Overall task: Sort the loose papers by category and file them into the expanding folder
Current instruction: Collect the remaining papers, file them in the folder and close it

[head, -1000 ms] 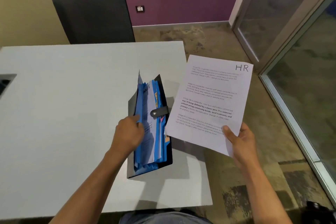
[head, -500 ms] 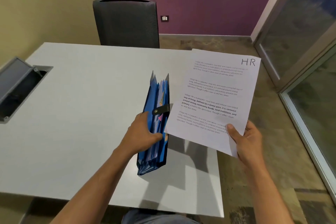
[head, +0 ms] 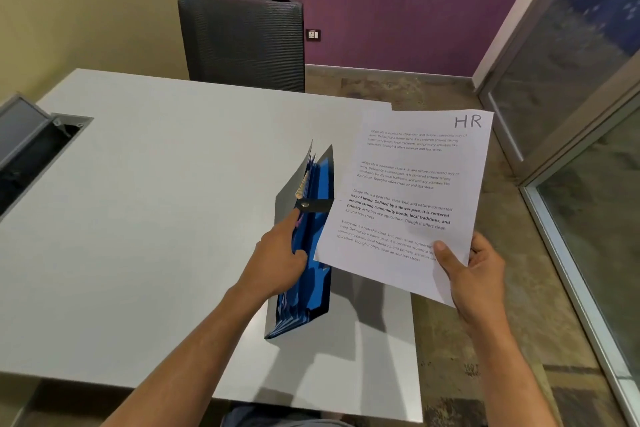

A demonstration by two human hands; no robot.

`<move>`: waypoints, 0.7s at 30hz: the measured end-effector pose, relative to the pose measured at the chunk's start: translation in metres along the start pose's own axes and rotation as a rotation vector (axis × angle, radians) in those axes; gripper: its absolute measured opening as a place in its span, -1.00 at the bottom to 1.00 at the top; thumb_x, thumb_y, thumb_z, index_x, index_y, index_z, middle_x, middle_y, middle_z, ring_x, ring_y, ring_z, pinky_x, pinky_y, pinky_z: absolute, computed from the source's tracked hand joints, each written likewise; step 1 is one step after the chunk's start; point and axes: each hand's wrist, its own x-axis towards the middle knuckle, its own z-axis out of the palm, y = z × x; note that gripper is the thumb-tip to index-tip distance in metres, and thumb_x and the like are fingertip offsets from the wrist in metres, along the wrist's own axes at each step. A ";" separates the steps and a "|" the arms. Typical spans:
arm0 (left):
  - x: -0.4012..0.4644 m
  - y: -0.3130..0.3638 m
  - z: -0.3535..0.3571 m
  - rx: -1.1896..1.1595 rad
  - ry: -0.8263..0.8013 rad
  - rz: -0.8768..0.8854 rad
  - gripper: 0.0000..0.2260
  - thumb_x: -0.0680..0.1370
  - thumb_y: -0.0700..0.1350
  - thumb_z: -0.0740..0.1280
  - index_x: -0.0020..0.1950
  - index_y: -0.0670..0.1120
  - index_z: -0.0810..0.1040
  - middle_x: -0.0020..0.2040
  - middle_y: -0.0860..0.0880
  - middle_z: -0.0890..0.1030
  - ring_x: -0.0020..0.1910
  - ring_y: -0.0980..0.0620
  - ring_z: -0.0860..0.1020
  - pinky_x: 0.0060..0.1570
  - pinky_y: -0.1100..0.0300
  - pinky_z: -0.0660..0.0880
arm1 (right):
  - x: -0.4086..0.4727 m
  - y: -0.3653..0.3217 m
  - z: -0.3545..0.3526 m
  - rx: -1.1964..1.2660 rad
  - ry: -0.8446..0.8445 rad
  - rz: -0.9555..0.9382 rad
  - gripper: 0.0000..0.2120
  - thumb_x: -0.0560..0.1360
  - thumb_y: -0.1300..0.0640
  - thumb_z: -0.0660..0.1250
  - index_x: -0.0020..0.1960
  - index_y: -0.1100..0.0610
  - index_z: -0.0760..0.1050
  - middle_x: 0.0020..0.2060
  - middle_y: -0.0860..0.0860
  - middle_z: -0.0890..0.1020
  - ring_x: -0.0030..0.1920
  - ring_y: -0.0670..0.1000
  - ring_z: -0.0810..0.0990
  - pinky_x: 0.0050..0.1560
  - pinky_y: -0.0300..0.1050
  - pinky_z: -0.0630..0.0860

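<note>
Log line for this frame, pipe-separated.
step: filing | left hand: grips expanding folder, upright on table | right hand: holds HR sheet beside folder | sheet: not yet filed

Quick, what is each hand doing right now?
Left hand: grips the blue expanding folder, standing on the grey table.
Right hand: pinches the white printed HR sheet.

Bare table (head: 156, 218) left of folder (head: 318, 274)
</note>
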 end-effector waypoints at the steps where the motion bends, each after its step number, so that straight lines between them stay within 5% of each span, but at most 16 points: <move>1: 0.000 0.001 -0.001 -0.010 -0.003 -0.001 -0.32 0.56 -0.31 0.21 0.58 0.14 0.06 0.38 0.03 0.42 -0.12 0.16 0.50 -0.07 0.25 0.46 | 0.000 0.000 0.000 -0.003 0.003 0.003 -0.73 0.52 0.32 0.39 0.05 -0.03 0.56 -0.08 -0.18 0.72 -0.05 -0.10 0.71 -0.04 -0.20 0.66; 3: 0.001 0.003 -0.002 -0.011 -0.018 0.011 -0.28 0.57 -0.33 0.17 0.57 0.20 -0.03 0.30 0.07 0.44 0.01 0.20 0.45 0.00 0.28 0.43 | 0.001 0.000 0.001 -0.006 0.007 0.007 -0.73 0.52 0.32 0.40 0.07 -0.02 0.56 -0.07 -0.18 0.72 -0.04 -0.08 0.71 -0.04 -0.20 0.66; 6: 0.003 0.002 -0.004 0.025 -0.035 0.028 -0.22 0.55 -0.34 0.14 0.46 0.37 -0.14 0.19 0.03 0.49 -0.08 0.15 0.50 -0.07 0.29 0.46 | 0.001 -0.003 0.002 -0.002 0.004 0.008 -0.73 0.52 0.32 0.39 0.06 -0.04 0.56 -0.08 -0.18 0.73 -0.03 -0.08 0.71 -0.02 -0.18 0.66; 9: 0.006 0.000 -0.005 0.050 -0.053 0.033 -0.22 0.56 -0.35 0.13 0.48 0.36 -0.14 0.41 -0.04 0.40 0.05 0.01 0.50 0.14 0.11 0.49 | 0.003 -0.008 0.004 -0.005 0.011 -0.011 -0.73 0.51 0.32 0.40 0.05 -0.04 0.57 -0.02 -0.10 0.72 0.00 -0.02 0.71 0.01 -0.12 0.66; 14: 0.007 -0.003 -0.004 0.076 -0.068 0.096 -0.23 0.55 -0.37 0.12 0.43 0.38 -0.11 0.46 -0.10 0.35 0.29 -0.16 0.45 0.29 -0.02 0.42 | 0.007 -0.029 0.006 0.007 0.058 -0.076 -0.72 0.52 0.32 0.40 0.03 -0.07 0.57 -0.03 -0.11 0.72 0.02 -0.01 0.70 0.05 -0.05 0.66; 21: 0.007 -0.006 -0.001 0.190 -0.098 0.059 -0.28 0.59 -0.32 0.08 0.53 0.36 -0.07 0.62 -0.07 0.01 0.49 -0.20 0.27 0.39 -0.03 0.35 | 0.029 -0.075 0.021 -0.053 0.198 -0.139 -0.80 0.55 0.25 0.38 0.11 0.02 0.52 -0.04 -0.21 0.65 -0.04 -0.18 0.66 0.05 -0.06 0.62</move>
